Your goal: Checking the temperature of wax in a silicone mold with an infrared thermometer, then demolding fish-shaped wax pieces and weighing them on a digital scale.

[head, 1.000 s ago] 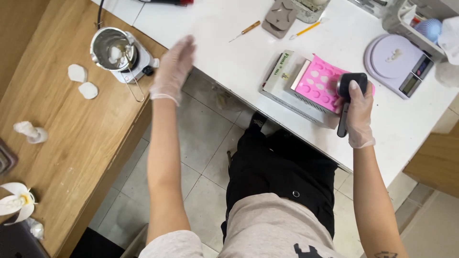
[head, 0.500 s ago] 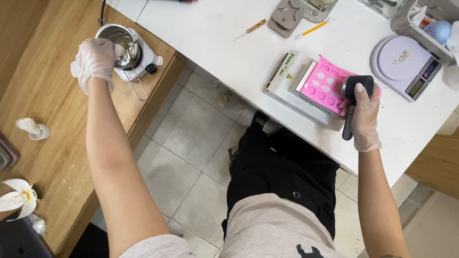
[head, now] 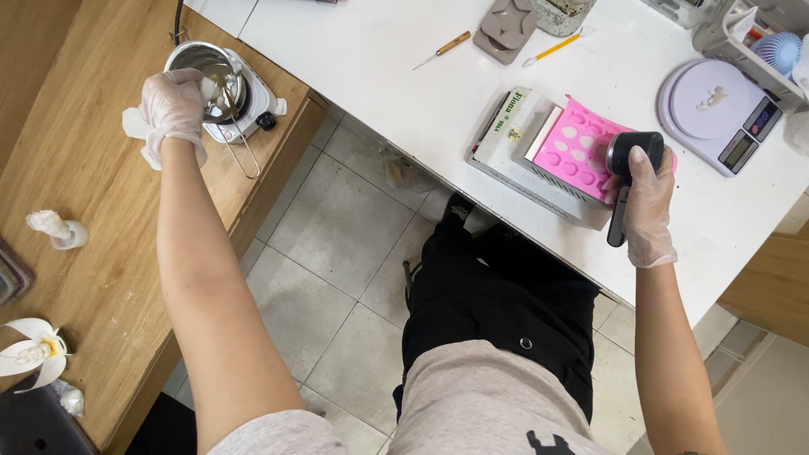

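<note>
**Left hand at the pot, right hand on the black tool over the pink mould**

The white table [head: 379, 76] runs across the top and right; the wooden counter [head: 93, 211] lies to the left, with tiled floor between them. On the table, largest first: a grey box [head: 514, 156] with the pink mould [head: 573, 147] resting on it, a round lilac scale [head: 716, 109] to the right of both, a grey mould [head: 506, 21] farther back, and two thin tools beside it — one with a wooden handle [head: 447, 46], one yellow [head: 552, 49].

The metal pot [head: 195, 67] sits on a small white hotplate [head: 249, 105] at the counter's far edge, its wire handle [head: 240, 156] pointing back toward the person. The left hand [head: 173, 109] is gloved and lies on the pot's near-left rim, fingers curled inward with what looks like a white cloth bunched under the palm; whether they pinch anything in the pot cannot be told.

The right hand [head: 649, 206], also gloved, is well apart across the floor gap. Its fingers are wrapped tight round the black tool [head: 630, 181] — long axis running toward the body, round head at the mould's right edge, touching or just above it.

On the near counter lie a white flower shape [head: 29, 354] and a small white figure [head: 55, 227], clear of both hands.
</note>
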